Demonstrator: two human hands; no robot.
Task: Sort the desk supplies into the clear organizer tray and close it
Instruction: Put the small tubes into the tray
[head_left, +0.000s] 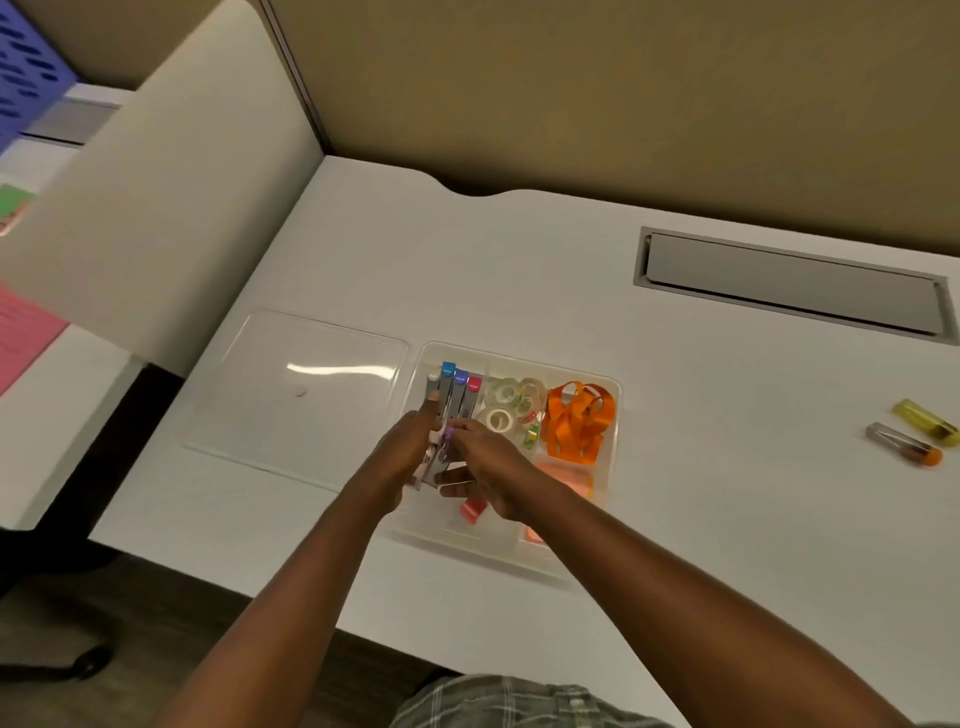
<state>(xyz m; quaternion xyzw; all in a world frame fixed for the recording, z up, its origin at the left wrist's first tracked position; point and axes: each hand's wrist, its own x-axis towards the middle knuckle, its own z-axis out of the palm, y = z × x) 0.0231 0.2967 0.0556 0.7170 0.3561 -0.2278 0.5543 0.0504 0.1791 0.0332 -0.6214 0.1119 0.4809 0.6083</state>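
Head view, one frame. Clear organizer tray (615, 387) sits open on the white desk (519, 270), near its front edge. Its clear lid (296, 395) lies flat on the desk just left of the tray, touching or nearly touching it (gap too fine to tell).

Tray contents by compartment:
- left compartment: a row of grey markers (453, 392) lying lengthwise, far-end caps white, blue, purple and pink
- middle compartment: clear tape rolls (511, 408), several, piled together
- right compartment, far part: orange ribbon (579, 421), loosely bundled
- right compartment, near part: pink-orange sticky notes (569, 478), partly hidden by the right forearm

Both hands are over the left compartment, close together and touching the near ends of the markers. Left hand (402, 457) has its fingers closed around the left side of the marker bunch. Right hand (485, 470) pinches the markers from the right, fingertips at a purple part. A pink cap or marker end (472, 511) shows just below the right hand, inside the tray.

Still outside the tray, well to its right on the desk: a yellow highlighter (924, 418) and, just beside it, a grey marker with an orange cap (906, 445). A grey cable slot (795, 283) is set into the desk, behind and to the right of the tray
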